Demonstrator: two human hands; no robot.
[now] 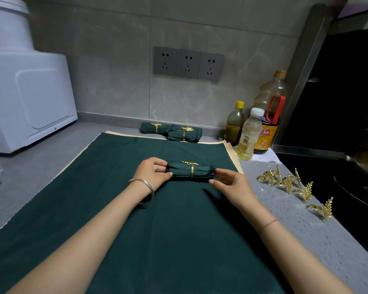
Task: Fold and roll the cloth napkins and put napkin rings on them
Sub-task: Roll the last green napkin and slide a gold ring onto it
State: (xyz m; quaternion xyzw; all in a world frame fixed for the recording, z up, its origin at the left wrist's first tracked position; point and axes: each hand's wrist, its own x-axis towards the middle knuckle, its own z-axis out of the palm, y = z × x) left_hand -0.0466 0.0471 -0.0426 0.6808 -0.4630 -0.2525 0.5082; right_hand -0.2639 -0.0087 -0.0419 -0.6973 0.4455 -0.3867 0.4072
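Grey kitchen counter (40, 158) carries a green cloth (136, 230). At its middle lies the rolled napkin (202, 174), with a gold ring (192, 170) round it. Your left hand (152, 174) curls its fingers round the roll's left end, and your right hand (227, 180) pinches the right end, fingers narrowly parted.

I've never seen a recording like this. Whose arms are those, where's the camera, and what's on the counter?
There is no machine here: a person wears a wide-angle camera on the head, so this single picture looks down at their own arms. The left hand and right hand hold the ends of a rolled green napkin with a gold ring round it, lying on a flat green cloth. Two finished rolls sit by the wall, and spare rings lie to the right.
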